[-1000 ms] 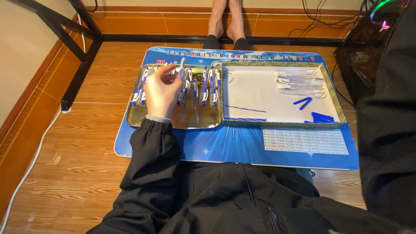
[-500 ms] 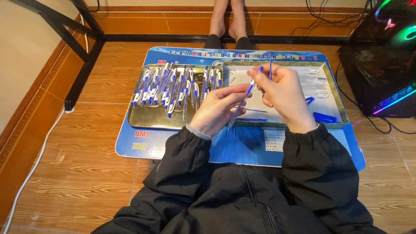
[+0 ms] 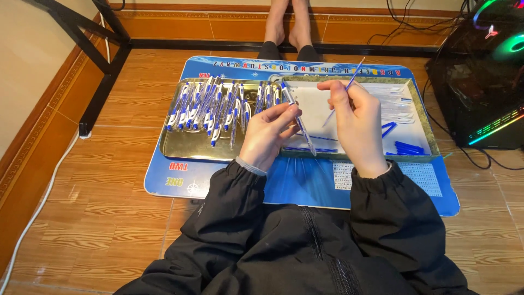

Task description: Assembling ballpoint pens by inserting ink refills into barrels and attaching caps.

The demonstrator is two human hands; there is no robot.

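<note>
While gripping, hands (image 3: 314,128) on pen (image 3: 297,117), refill (image 3: 345,90).

Wooden plank floor (image 3: 109,186) carries a blue printed mat (image 3: 305,186) at centre. Black table frame (image 3: 93,49) stands far left, white cable (image 3: 38,207) near left, black computer tower (image 3: 480,82) far right.

- Brown wooden floor (image 3: 98,191).
- Orange-brown skirting board (image 3: 164,24) along the far wall.
- Black metal frame (image 3: 103,60) at the left.
- Black computer case (image 3: 480,82) glowing with coloured lights.
</note>
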